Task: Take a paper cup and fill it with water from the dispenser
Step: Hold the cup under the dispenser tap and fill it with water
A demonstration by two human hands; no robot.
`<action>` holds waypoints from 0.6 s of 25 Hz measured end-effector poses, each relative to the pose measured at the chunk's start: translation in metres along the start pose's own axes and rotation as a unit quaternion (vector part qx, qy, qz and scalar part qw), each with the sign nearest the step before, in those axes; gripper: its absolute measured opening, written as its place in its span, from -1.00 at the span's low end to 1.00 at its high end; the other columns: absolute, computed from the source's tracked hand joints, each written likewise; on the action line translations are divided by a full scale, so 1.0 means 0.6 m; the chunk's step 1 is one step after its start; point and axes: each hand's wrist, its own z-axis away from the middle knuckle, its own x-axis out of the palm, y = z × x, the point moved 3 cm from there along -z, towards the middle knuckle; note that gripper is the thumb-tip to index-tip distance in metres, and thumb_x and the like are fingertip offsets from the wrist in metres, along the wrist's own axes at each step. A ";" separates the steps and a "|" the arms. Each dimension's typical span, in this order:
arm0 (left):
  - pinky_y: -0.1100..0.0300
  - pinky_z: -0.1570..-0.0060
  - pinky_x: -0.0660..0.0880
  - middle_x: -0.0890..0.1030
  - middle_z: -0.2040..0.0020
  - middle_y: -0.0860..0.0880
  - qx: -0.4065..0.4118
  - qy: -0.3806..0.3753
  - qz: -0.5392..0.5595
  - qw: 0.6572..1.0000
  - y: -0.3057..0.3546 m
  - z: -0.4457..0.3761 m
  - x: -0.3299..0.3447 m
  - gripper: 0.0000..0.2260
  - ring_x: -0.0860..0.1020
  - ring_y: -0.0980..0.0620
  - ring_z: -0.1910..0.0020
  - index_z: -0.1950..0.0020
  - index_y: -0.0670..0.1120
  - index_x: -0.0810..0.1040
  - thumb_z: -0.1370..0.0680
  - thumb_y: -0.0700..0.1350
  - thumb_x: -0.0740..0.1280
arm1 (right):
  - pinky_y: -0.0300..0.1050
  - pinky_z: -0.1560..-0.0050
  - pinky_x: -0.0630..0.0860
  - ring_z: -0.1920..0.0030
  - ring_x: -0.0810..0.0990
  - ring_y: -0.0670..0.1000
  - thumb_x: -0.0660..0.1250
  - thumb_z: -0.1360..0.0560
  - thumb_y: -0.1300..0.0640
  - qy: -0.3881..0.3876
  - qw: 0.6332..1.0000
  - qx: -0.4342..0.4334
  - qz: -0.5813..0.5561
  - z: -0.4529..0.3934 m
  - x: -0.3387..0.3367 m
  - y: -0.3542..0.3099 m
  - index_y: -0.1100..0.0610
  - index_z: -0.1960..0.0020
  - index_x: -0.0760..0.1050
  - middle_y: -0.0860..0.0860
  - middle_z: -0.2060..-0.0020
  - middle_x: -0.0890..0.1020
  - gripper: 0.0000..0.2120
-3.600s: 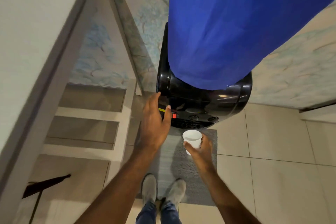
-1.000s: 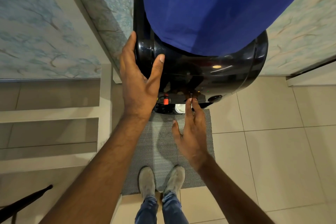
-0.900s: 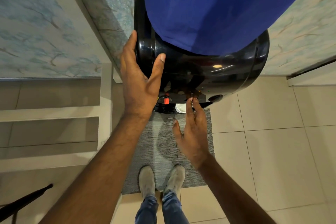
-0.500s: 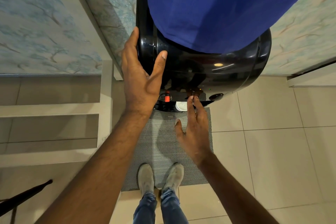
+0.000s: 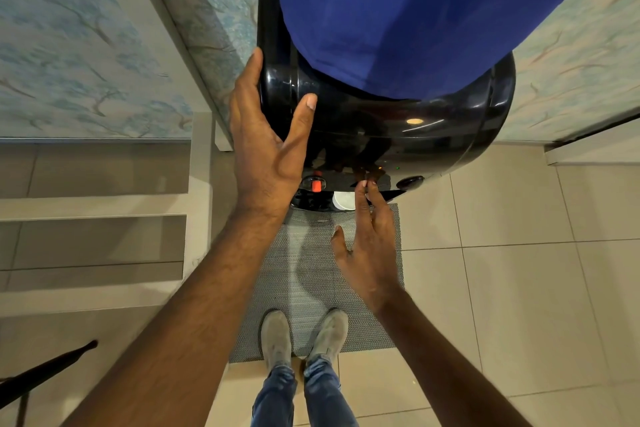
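Observation:
A glossy black water dispenser (image 5: 398, 121) stands below me, its big bottle wrapped in a blue cover (image 5: 415, 10). My left hand (image 5: 266, 142) lies flat against the dispenser's left shoulder, fingers and thumb spread over the casing. A white paper cup (image 5: 343, 200) stands in the dispensing bay under the front panel, mostly hidden by the overhang. My right hand (image 5: 370, 246) is open, with its fingertips on the panel just above and right of the cup. A red tap button (image 5: 316, 185) sits left of the cup.
A grey woven mat (image 5: 311, 274) lies on the beige tiled floor (image 5: 519, 270), and my shoes (image 5: 304, 336) stand on it. Marbled wall panels flank the dispenser. Low steps or shelves (image 5: 97, 211) sit to the left. A dark rod (image 5: 45, 371) crosses the lower left corner.
3.6 s ago my right hand held the cup out in front of the dispenser. Now the cup stands in the bay, the right fingertips touch the panel, and my left hand rests on the casing.

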 end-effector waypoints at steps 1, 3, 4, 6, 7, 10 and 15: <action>-0.09 -0.61 0.32 0.34 -0.61 -0.15 0.000 -0.001 -0.001 1.000 0.000 0.000 0.000 -0.35 0.32 -0.06 -0.62 -0.65 -0.13 0.22 -0.65 0.00 0.42 | 0.15 -0.43 0.43 -0.54 0.27 0.14 0.39 -0.51 0.07 0.002 1.000 -0.002 0.000 0.000 0.000 0.000 0.16 -0.66 0.08 0.16 -0.57 0.20 -0.17; -0.09 -0.61 0.31 0.34 -0.60 -0.16 0.002 -0.001 -0.002 1.000 0.002 0.001 0.000 -0.35 0.32 -0.07 -0.62 -0.65 -0.14 0.22 -0.65 -0.01 0.42 | 0.17 -0.42 0.44 -0.54 0.26 0.14 0.39 -0.51 0.07 0.001 1.000 -0.005 -0.001 0.000 0.000 0.001 0.16 -0.66 0.07 0.15 -0.58 0.19 -0.17; -0.08 -0.61 0.31 0.34 -0.60 -0.16 0.004 0.000 -0.001 1.000 0.002 0.000 0.000 -0.35 0.32 -0.07 -0.62 -0.64 -0.15 0.22 -0.65 -0.02 0.42 | 0.17 -0.42 0.44 -0.54 0.26 0.13 0.39 -0.51 0.07 0.001 1.000 -0.004 -0.001 0.000 0.000 0.002 0.16 -0.66 0.07 0.14 -0.58 0.19 -0.17; -0.08 -0.61 0.31 0.35 -0.60 -0.17 0.006 0.001 0.000 1.000 0.001 0.000 0.000 -0.36 0.33 -0.08 -0.62 -0.64 -0.16 0.23 -0.65 -0.03 0.42 | 0.15 -0.43 0.43 -0.54 0.25 0.12 0.39 -0.51 0.07 -0.001 1.000 -0.004 0.000 0.000 -0.001 0.001 0.15 -0.67 0.06 0.12 -0.58 0.18 -0.17; -0.10 -0.61 0.31 0.35 -0.60 -0.17 0.006 0.001 0.000 1.000 0.000 0.001 0.000 -0.36 0.33 -0.09 -0.62 -0.64 -0.17 0.23 -0.65 -0.03 0.42 | 0.13 -0.43 0.43 -0.54 0.25 0.12 0.38 -0.52 0.06 -0.001 1.000 -0.004 0.000 0.000 -0.002 0.000 0.15 -0.67 0.06 0.12 -0.58 0.18 -0.17; -0.15 -0.59 0.33 0.36 -0.59 -0.18 0.011 -0.001 0.000 1.000 -0.002 0.002 0.001 -0.36 0.34 -0.10 -0.61 -0.64 -0.17 0.22 -0.65 -0.03 0.42 | 0.04 -0.45 0.39 -0.53 0.27 0.12 0.36 -0.52 0.06 -0.002 1.000 -0.003 0.000 0.001 -0.004 -0.001 0.15 -0.67 0.05 0.13 -0.58 0.19 -0.18; -0.17 -0.59 0.32 0.36 -0.59 -0.18 0.013 0.000 0.005 1.000 -0.005 0.000 0.000 -0.35 0.34 -0.11 -0.61 -0.64 -0.17 0.23 -0.65 -0.02 0.42 | -0.04 -0.46 0.31 -0.55 0.25 0.11 0.35 -0.51 0.08 -0.006 1.000 0.007 0.001 0.001 -0.004 0.000 0.17 -0.66 0.07 0.15 -0.60 0.21 -0.19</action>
